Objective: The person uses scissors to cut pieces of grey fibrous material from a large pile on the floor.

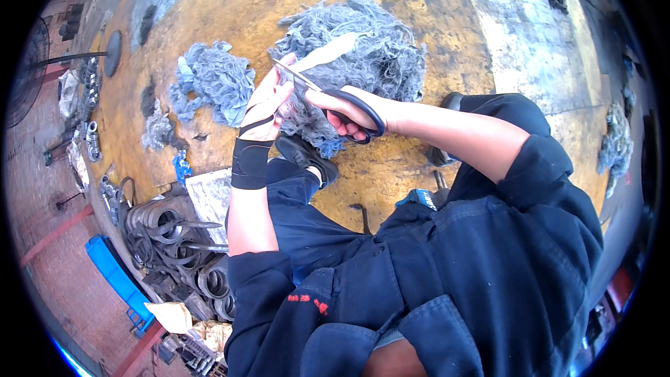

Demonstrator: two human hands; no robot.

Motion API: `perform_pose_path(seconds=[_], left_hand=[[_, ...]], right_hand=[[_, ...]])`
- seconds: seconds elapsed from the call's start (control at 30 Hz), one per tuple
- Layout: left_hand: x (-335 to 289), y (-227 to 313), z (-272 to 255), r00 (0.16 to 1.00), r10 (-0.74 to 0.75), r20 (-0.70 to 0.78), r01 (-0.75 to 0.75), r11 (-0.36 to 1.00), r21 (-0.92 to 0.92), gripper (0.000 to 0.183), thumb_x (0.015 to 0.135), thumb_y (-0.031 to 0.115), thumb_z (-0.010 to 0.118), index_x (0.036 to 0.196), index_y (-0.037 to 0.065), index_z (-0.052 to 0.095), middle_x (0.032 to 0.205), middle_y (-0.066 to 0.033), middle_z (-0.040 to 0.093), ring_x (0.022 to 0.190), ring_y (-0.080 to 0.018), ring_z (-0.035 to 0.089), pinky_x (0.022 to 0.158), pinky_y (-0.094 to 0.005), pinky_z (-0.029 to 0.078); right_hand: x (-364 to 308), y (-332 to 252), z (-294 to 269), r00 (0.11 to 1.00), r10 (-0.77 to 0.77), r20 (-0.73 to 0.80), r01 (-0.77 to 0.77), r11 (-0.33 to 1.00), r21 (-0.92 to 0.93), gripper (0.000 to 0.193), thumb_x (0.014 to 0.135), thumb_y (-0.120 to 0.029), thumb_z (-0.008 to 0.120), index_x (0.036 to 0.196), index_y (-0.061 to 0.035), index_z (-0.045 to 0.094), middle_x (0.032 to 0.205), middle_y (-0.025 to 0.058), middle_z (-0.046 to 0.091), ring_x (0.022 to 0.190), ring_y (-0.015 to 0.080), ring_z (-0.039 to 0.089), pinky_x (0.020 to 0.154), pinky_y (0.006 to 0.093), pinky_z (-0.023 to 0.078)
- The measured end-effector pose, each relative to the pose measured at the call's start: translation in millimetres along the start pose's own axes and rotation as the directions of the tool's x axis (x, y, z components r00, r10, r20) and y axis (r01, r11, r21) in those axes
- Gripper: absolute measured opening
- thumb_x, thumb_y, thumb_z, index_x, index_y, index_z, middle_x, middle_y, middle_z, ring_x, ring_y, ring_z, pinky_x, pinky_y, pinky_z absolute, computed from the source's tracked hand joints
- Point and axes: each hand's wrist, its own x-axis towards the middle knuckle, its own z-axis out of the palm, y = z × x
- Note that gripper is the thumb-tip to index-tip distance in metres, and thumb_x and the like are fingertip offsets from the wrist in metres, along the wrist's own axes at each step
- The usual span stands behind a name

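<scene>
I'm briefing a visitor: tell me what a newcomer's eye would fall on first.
Probably the big heap of grey, stringy material at top centre, on the yellowish surface. Before it, the right hand holds dark-handled scissors, blades beside the left hand with its black wristband. A smaller pile lies left of the heap.

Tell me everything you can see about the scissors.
The scissors have dark looped handles, apparently plastic, and a slim, silvery, metal-looking blade section. The right hand grips the handles, partly covering them. The blade section points toward the upper left of the picture, beside the left hand and a white strip; whether it touches either is unclear, as is how far the blades are open. They're held in front of a grey fibrous heap.
</scene>
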Motion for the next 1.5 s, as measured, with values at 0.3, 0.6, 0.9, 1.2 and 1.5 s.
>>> perform_pose_path(seconds=[0.3, 0.6, 0.9, 1.2, 1.5], left_hand=[[2.6, -4.4, -8.3, 0.999, 0.02, -0.043, -0.016, 0.997, 0.081, 0.023, 0.088, 0.018, 0.061, 0.105, 0.002, 0.059, 0.092, -0.0024, 0.064, 0.068, -0.0038, 0.055, 0.053, -0.0154, 0.04], [5.5, -9.1, -8.6, 0.999, -0.038, 0.028, 0.033, 0.989, 0.146, 0.021, 0.088, 0.014, 0.059, 0.104, 0.0, 0.061, 0.095, -0.0031, 0.062, 0.087, -0.0093, 0.055, 0.079, -0.022, 0.042], [0.8, -4.9, -4.1, 0.998, -0.052, 0.022, 0.046, 0.973, 0.226, 0.017, 0.087, 0.017, 0.06, 0.096, 0.003, 0.066, 0.082, 0.0039, 0.06, 0.069, -0.0017, 0.045, 0.06, -0.0166, 0.032], [2.6, 1.3, -7.1, 0.997, -0.067, 0.041, 0.056, 0.972, 0.228, 0.016, 0.087, 0.015, 0.062, 0.099, 0.004, 0.062, 0.092, -0.0001, 0.063, 0.072, -0.0037, 0.051, 0.06, -0.0163, 0.037], [-1.0, 3.8, -16.5, 0.948, 0.197, -0.251, -0.167, 0.976, 0.138, 0.023, 0.085, 0.02, 0.062, 0.104, 0.008, 0.067, 0.069, 0.0078, 0.051, 0.052, -0.0016, 0.038, 0.045, -0.0174, 0.027]], right_hand=[[-9.7, -5.0, -4.8, 0.997, -0.061, -0.046, 0.047, 0.966, -0.254, 0.072, 0.079, -0.07, 0.049, 0.05, -0.0042, 0.048, 0.048, 0.0031, 0.046, 0.036, 0.012, 0.046, 0.036, 0.0262, 0.036], [5.4, 10.3, -5.2, 0.998, -0.069, -0.002, 0.069, 0.997, 0.043, 0.063, 0.079, -0.068, 0.052, 0.057, -0.0096, 0.044, 0.05, -0.0012, 0.042, 0.038, 0.0087, 0.04, 0.037, 0.0231, 0.033], [25.9, -23.2, -74.6, 0.753, -0.576, -0.318, 0.383, 0.777, -0.5, 0.029, 0.073, -0.022, 0.072, 0.086, -0.0036, 0.055, 0.067, 0.0044, 0.058, 0.06, 0.013, 0.058, 0.058, 0.0266, 0.049], [52.5, 0.8, -71.9, 0.907, -0.371, -0.197, 0.007, 0.481, -0.877, 0.031, 0.073, -0.023, 0.068, 0.094, -0.0025, 0.056, 0.086, 0.0111, 0.063, 0.082, 0.024, 0.062, 0.074, 0.0354, 0.049], [-13.6, -14.1, -168.0, 0.346, -0.629, -0.696, -0.099, 0.713, -0.694, 0.029, 0.071, -0.031, 0.069, 0.077, -0.0034, 0.061, 0.07, 0.015, 0.063, 0.073, 0.0269, 0.064, 0.069, 0.0369, 0.048]])
